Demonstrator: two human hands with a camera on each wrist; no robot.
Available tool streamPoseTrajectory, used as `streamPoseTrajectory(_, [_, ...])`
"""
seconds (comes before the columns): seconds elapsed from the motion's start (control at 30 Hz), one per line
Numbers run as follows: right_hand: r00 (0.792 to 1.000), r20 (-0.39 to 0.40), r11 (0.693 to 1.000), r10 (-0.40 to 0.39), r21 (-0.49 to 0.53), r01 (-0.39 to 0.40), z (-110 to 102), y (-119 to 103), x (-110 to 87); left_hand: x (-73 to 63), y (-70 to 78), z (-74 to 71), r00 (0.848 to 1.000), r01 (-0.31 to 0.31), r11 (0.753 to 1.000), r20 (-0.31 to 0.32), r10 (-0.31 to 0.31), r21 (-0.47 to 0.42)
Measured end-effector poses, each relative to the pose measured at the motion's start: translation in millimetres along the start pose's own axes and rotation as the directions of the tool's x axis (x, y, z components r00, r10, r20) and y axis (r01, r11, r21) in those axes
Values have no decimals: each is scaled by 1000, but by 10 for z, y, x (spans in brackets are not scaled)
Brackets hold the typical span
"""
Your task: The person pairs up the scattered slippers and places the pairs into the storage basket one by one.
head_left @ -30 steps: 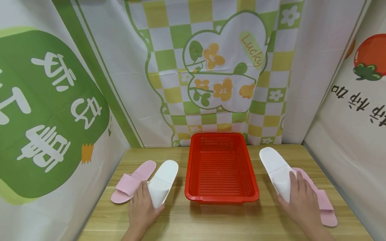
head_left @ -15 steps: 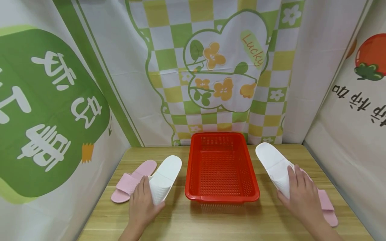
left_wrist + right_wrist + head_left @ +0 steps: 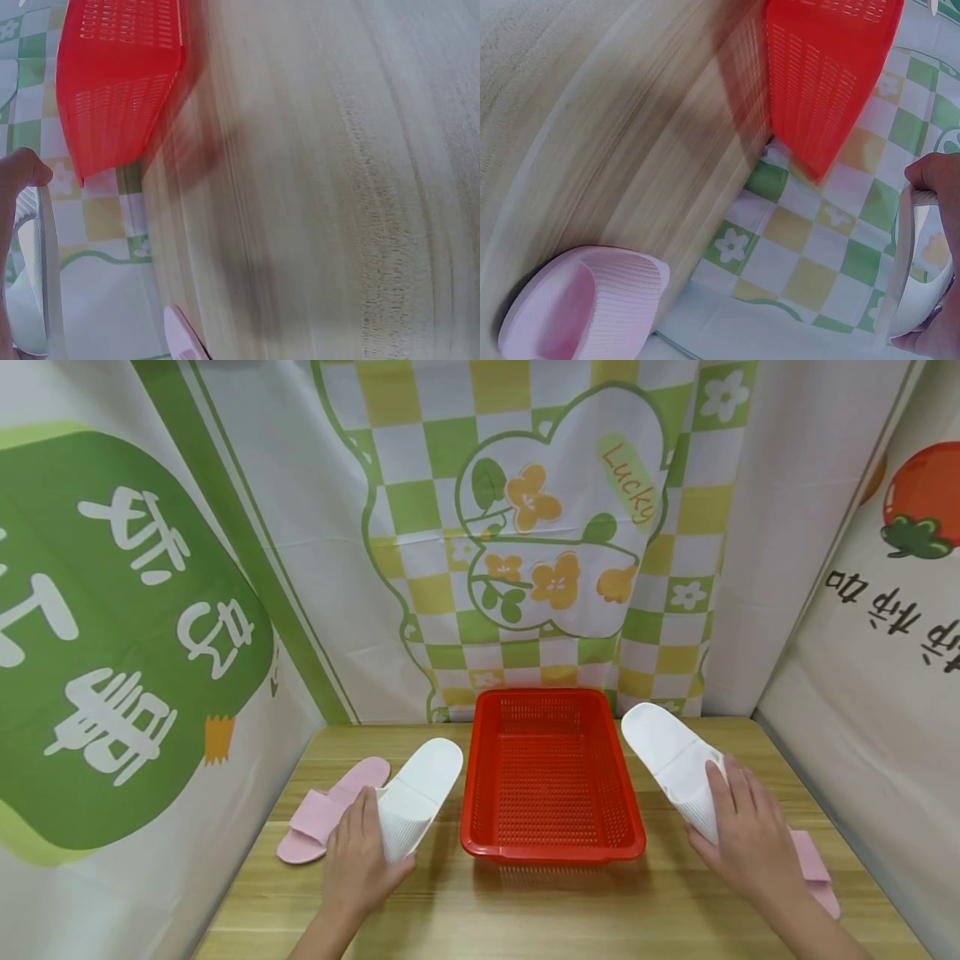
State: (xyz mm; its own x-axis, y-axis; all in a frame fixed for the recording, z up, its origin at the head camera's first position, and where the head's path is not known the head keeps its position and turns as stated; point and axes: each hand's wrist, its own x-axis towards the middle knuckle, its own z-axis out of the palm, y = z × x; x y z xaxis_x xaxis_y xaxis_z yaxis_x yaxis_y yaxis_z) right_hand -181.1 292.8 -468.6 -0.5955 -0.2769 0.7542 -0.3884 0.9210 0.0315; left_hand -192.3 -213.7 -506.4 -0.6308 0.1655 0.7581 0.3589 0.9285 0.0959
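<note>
My left hand (image 3: 360,856) grips a white slipper (image 3: 420,785) by its ribbed strap, thumb on the near side and toe end pointing away to the right. Another white slipper (image 3: 667,752) is held by my right hand (image 3: 753,839), its sole angled up toward the left. Both slippers are raised off the table, as the wrist views show. Beside the left hand lies a pink slipper (image 3: 322,818). A second pink slipper (image 3: 813,864) rests under the right hand, partly hidden by it; the right wrist view shows its ribbed strap (image 3: 626,307).
A red plastic basket (image 3: 551,852) with perforated walls stands between the hands at the back of the wooden table (image 3: 540,918). A patterned curtain (image 3: 540,652) hangs behind it. Printed cloth walls (image 3: 862,710) flank the table on both sides.
Both white slippers have risen and shifted inward toward the basket, the left one to the right and the right one to the left. The pink slippers and basket stay put.
</note>
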Motion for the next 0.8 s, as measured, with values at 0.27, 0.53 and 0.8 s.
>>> streamPoseTrajectory(0.27, [1000,8,1000,-12,10,12,-20,-22,55,65,48,-12,999,-27,1000,20,27,-11])
streamPoseTrajectory(0.53, [999,9,999,-47,17,47,-35,-38,122,174,102,-43,995,-86,995,40,88,-51])
streamPoseTrajectory(0.8, [995,-8,994,-102,46,103,-47,-62,199,282,138,-52,984,-154,985,75,160,-77])
